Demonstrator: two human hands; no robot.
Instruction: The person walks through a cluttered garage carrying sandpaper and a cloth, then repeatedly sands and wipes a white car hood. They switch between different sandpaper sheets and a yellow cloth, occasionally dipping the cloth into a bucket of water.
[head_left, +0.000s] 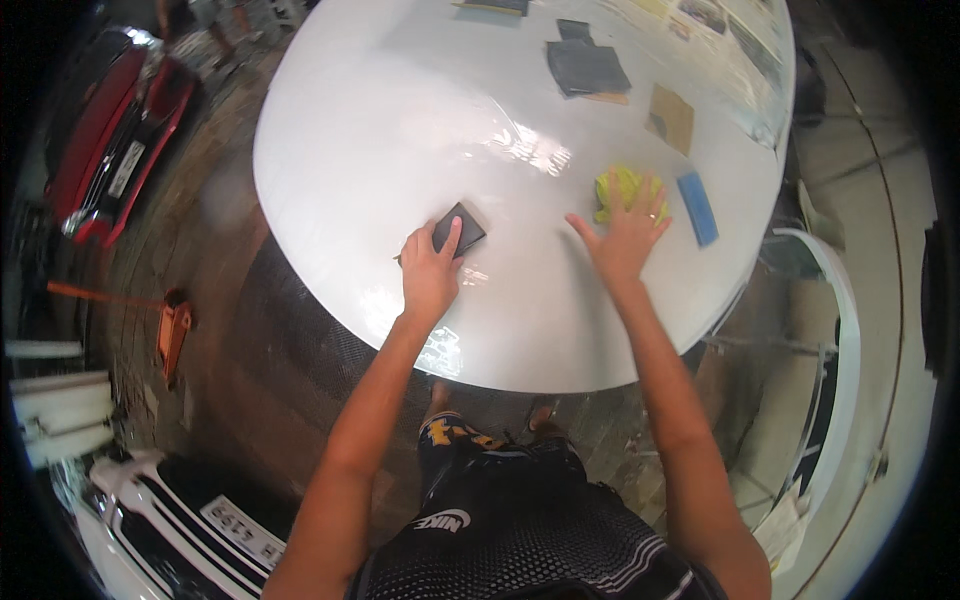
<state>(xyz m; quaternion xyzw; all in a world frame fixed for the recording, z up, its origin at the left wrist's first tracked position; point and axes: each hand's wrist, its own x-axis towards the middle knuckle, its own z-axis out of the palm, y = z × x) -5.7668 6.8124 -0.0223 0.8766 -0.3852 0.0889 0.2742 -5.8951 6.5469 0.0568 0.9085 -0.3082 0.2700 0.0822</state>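
While left grip [432, 275] clasps one block [466, 230], right grip [625, 240] — splayed — touches one yellow cloth [629, 181].

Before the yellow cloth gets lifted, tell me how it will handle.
The cloth will probably be floppy, since it lies bunched under the right hand. As a small fabric bundle, it is likely light. Pushed, it may slide easily, because the white panel beneath looks smooth and glossy.
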